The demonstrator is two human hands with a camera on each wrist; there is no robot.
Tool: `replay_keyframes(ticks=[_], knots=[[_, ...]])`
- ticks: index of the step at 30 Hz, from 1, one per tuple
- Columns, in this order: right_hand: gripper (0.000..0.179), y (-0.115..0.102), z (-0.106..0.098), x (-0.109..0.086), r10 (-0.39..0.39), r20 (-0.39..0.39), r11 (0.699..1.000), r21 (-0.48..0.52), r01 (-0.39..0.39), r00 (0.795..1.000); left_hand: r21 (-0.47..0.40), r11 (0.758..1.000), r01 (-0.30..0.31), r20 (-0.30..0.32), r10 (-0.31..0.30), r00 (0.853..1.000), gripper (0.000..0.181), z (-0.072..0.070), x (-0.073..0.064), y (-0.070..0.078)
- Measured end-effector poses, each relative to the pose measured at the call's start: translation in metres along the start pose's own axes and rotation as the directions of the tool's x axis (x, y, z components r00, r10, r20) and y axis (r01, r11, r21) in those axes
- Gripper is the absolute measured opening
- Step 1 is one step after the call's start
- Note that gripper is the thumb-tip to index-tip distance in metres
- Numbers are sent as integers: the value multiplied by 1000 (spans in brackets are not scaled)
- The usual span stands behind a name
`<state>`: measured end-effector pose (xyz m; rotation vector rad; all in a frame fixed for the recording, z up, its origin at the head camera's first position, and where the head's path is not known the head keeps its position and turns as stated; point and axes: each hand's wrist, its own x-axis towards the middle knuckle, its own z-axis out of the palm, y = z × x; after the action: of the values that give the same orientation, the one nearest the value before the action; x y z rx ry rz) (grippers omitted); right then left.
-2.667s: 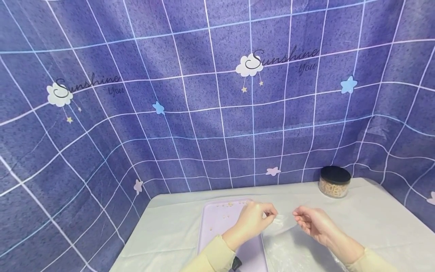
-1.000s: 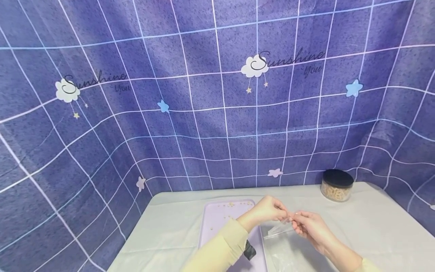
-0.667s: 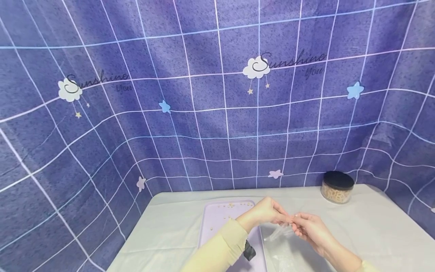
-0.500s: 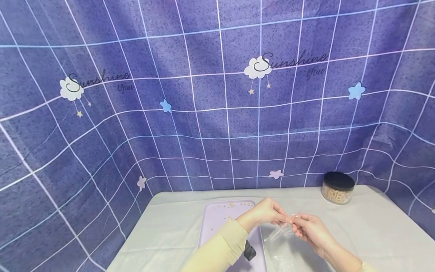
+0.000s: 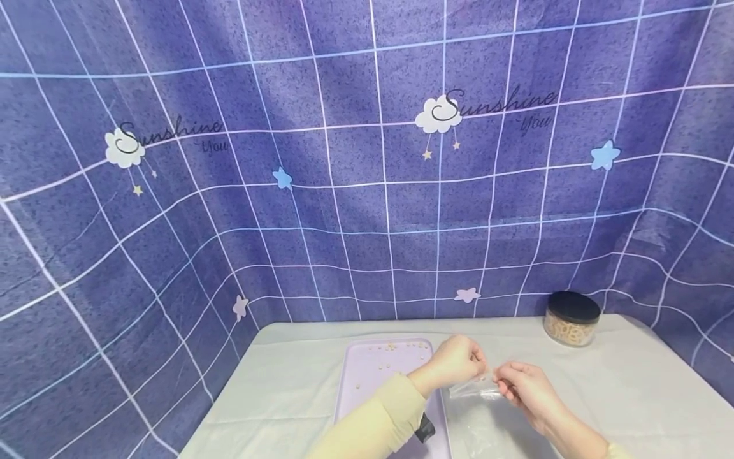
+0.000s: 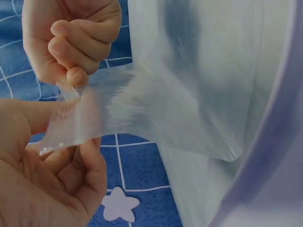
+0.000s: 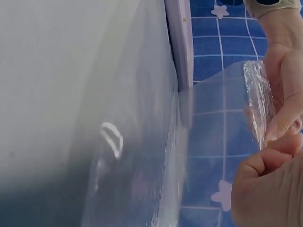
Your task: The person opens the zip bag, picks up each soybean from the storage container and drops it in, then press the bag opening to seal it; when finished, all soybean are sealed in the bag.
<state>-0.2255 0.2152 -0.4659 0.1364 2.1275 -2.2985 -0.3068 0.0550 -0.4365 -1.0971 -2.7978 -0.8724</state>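
A clear plastic zip bag (image 5: 480, 387) is held up by its mouth between my two hands, its body hanging down over the table. My left hand (image 5: 455, 361) pinches the bag's top edge; in the left wrist view its thumb lies over the clear film (image 6: 142, 101) with the fingers curled behind. Close by on the right, my right hand (image 5: 530, 390) pinches the same edge between thumb and fingertips, other fingers curled. In the right wrist view the crinkled zip strip (image 7: 258, 99) runs between both hands. Whether the mouth is parted is hard to tell.
A lilac tray (image 5: 358, 366) lies left of the bag, with several small tan bits on it. A black object (image 5: 425, 429) is partly hidden by my left sleeve. A black-lidded clear jar (image 5: 571, 319) of pale ring-shaped pieces stands back right. A purple grid curtain (image 5: 344, 268) hangs behind.
From a wider spacing, my hands came together at the bag's mouth, fingertips meeting. Now they are slightly apart again, both still on the edge. The head view has shifted a little.
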Motion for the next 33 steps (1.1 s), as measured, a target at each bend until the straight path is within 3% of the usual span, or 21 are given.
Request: replay_keyframes(ticks=[2, 5, 10, 18, 24, 29, 33], knots=[[19, 0, 1, -3, 1, 1, 1000, -15, -1, 1000, 89, 996, 16, -56, -11, 998, 12, -1, 2, -5], [21, 1, 2, -8, -3, 27, 999, -40, 4, 1000, 128, 989, 71, -126, -55, 990, 12, -6, 3, -20], [19, 3, -7, -13, 7, 43, 998, -65, -4, 999, -1, 996, 84, -119, -83, 989, 11, -13, 3, -38], [17, 2, -14, -26, 56, 53, 994, -99, -51, 997, -24, 996, 90, -186, -93, 978, 12, -23, 6, -52], [19, 1, -17, -34, 82, 91, 990, -119, -71, 993, -45, 997, 67, -234, -76, 969, 11, -26, 7, -53], [22, -2, -16, -36, 28, 119, 981, -192, -5, 992, -139, 988, 64, -201, -91, 975, 8, -25, 7, -47], [29, -4, -16, -34, -32, 91, 952, -301, 58, 995, -199, 979, 53, -171, -88, 981, 10, -24, 6, -40]])
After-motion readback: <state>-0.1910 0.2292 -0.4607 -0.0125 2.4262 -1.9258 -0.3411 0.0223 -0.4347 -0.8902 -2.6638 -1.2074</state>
